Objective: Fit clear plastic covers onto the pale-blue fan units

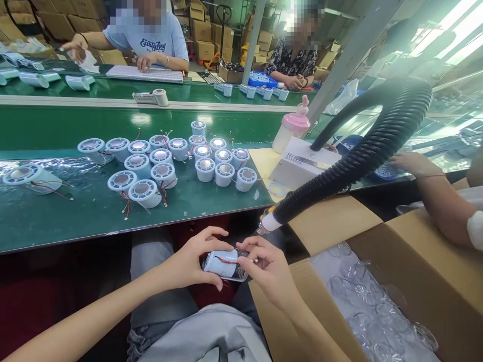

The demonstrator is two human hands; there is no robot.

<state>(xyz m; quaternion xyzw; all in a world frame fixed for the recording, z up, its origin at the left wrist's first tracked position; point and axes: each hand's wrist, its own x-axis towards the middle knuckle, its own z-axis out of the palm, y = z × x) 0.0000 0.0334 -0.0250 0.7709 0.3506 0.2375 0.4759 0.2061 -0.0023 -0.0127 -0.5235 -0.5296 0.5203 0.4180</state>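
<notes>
Over my lap, below the table edge, both hands hold one small white cylindrical part (pixel 223 264) with a red wire across it. My left hand (pixel 194 261) wraps its left end. My right hand (pixel 264 266) grips its right end, where a clear piece sits. Several similar white round parts (pixel 162 168) with red wires stand in a group on the green table (pixel 75 221) in front of me. A cardboard box (pixel 396 281) at my right holds several clear plastic pieces (pixel 362 306).
A black ribbed hose (pixel 362 156) arches from the right down to a white nozzle just above my hands. A white box (pixel 302 163) and pink-capped bottle (pixel 292 128) sit beyond it. Another person's arm (pixel 433 196) reaches in at right. Two people sit across the conveyor.
</notes>
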